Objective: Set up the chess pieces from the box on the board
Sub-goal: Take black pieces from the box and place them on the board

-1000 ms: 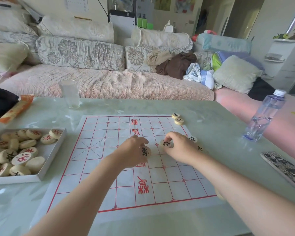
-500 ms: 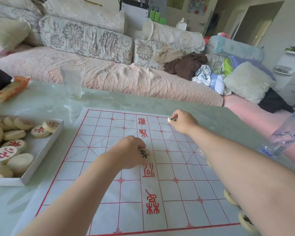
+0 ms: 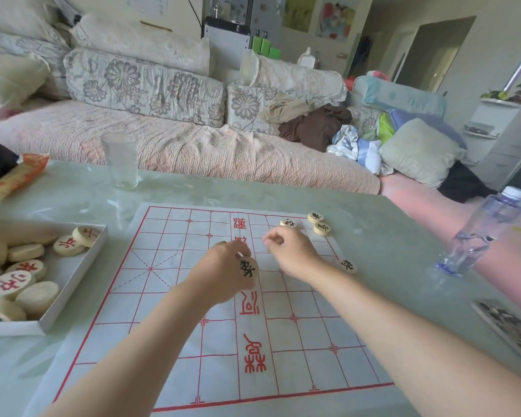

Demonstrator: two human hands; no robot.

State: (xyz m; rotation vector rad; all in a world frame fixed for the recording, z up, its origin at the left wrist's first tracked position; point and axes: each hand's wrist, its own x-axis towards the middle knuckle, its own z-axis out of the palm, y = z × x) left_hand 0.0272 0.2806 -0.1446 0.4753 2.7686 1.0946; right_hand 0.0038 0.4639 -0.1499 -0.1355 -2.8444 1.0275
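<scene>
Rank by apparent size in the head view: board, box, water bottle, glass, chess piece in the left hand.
1. board
2. box, though the frame's left edge cuts it off
3. water bottle
4. glass
5. chess piece, gripped by the left hand

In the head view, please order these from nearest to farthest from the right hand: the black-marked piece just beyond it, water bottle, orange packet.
1. Round pale black-marked chess piece, just beyond the right hand.
2. Clear plastic water bottle, at right.
3. Orange snack packet, far left.
</scene>
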